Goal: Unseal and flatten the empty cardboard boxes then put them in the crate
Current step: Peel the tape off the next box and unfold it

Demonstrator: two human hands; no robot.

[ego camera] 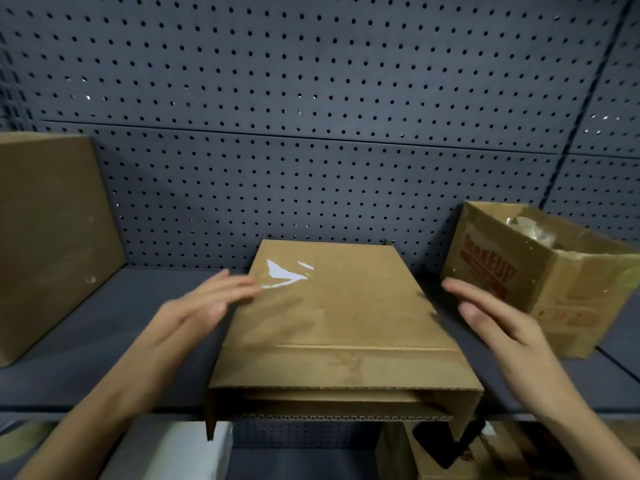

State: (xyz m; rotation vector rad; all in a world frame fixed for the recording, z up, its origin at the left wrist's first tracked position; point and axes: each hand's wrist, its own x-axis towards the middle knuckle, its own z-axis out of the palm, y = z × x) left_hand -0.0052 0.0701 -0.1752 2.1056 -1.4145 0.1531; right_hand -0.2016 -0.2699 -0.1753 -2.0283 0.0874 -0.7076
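cardboard box (pixel 332 317): middle of the shelf (pixel 104 341), lying low and part-collapsed, near end open and overhanging the shelf's front edge
tape (pixel 284 275): clear strip on the top panel, far-left, looks partly peeled
left hand (pixel 204 306): grip wide open, fingers straight, tips at the box's left edge by the tape; holds nothing; blurred, so contact looks likely but isn't certain
right hand (pixel 498 320): grip wide open, fingers straight, just beside the box's right edge, apart from it; holds nothing
step: my read is flattening, with both palms about to close in on the sides
how to do it well: press along the creases, not mid-panel; watch the inner flap showing in the open end, it may jam the fold; pull the box back on the shelf or hold it firmly, since the overhang could tip it
neighbours: plain box (pixel 45 237) at far left, open MAKEUP box (pixel 554 282) close behind the right hand, so mind the knuckles
crate: not in view
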